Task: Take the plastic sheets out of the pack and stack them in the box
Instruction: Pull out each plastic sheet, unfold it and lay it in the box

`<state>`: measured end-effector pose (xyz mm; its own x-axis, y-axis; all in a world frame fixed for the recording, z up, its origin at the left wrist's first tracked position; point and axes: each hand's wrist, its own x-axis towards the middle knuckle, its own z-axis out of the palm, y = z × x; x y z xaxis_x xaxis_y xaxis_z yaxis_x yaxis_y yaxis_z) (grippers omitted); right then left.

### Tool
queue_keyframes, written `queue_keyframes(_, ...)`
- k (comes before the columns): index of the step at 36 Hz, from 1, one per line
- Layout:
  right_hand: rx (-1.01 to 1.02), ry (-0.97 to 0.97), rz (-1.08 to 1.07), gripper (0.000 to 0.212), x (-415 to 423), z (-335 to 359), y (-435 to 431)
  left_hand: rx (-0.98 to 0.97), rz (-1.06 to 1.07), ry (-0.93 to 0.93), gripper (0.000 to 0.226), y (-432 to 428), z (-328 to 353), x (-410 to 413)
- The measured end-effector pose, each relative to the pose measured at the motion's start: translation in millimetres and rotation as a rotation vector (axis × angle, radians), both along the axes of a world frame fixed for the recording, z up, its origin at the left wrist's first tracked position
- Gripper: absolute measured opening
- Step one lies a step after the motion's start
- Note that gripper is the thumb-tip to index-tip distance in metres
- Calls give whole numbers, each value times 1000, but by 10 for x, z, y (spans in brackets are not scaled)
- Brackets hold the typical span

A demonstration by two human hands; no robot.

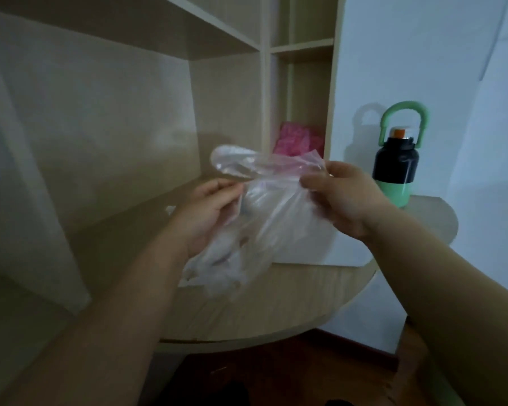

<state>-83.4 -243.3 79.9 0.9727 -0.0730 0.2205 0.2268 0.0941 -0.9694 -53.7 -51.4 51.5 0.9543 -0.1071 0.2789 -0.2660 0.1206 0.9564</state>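
Far left of the bottle point(395, 168), the shelf unit point(226, 92) rises behind the counter point(261, 312). Its wide pale-wood bays are dim.

Nearer the bottle but well to its left, the left hand point(208, 212) is lifted above the counter. Its fingers are curled in and its fingertips point(232, 187) pinch the left edge of the clear plastic point(264, 218).

The plastic is held up between the two hands, left of the bottle and a little lower than its cap. It is thin, crumpled and see-through. A loose loop of it stands up at the top, and the bulk sags down toward the counter. The blur hides whether the bottom touches the wood, and whether this is one sheet or several.

Behind the plastic, in a narrow bay of the shelf unit, lies a pink packet point(296, 140), up and to the left of the bottle's body.

Below it, a white shape point(343, 250) sits on the counter, partly behind the sagging plastic, down and left of the bottle. Whether it is the box cannot be told.

Just left of the bottle, the right hand point(343, 197) grips the plastic's top right edge between thumb and bent fingers.

The bottle stands upright at the counter's right rim. It has a black body, a green base and a green loop handle, and is clear of the right hand.
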Motion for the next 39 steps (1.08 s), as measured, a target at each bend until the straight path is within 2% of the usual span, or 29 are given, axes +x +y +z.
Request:
queue_keyframes(3,-235,13,-210,38,113,66,-144,238,183,-148,13,-30,125,248)
queue_keyframes(6,-310,9,-324,48,260,131,-267,598,479,-350,2,-56,264,489)
queue_keyframes(8,-327,24,-401,49,347,150,-339,842,713,-491,20,-109,345,539)
queue_keyframes(10,-353,58,-472,52,466,155,-438,910,832,-591,38,-209,413,576)
queue_keyframes(12,-415,99,-526,56,566,134,-532,875,766,-666,46,-324,412,605)
queue_keyframes(15,-541,170,-600,61,701,75,-663,809,378,-658,33,-493,376,634)
queue_keyframes(17,-666,215,-638,62,775,37,-732,961,140,-582,23,-570,329,645)
queue_keyframes(19,-862,241,-610,56,804,13,-761,1161,12,-520,26,-624,271,686)
queue_keyframes(21,-1046,247,-554,48,791,5,-765,1253,-77,-421,31,-675,222,733)
queue_keyframes(25,-1193,193,-531,48,790,14,-786,1281,-159,-273,32,-742,216,886)
queue_keyframes(28,-1292,142,-439,45,802,24,-808,1487,-250,-261,29,-824,286,979)
queue_keyframes(30,-1436,133,-371,42,801,34,-816,1644,-298,-274,31,-881,298,1050)
queue_keyframes(33,-1669,109,-277,36,800,54,-801,1773,-300,-271,34,-953,237,1134)
queue_keyframes(36,-1613,114,-86,30,847,50,-751,1765,-174,-333,36,-979,195,1168)
queue_keyframes(39,-1578,206,118,33,901,17,-697,1579,-63,-423,33,-920,257,1119)
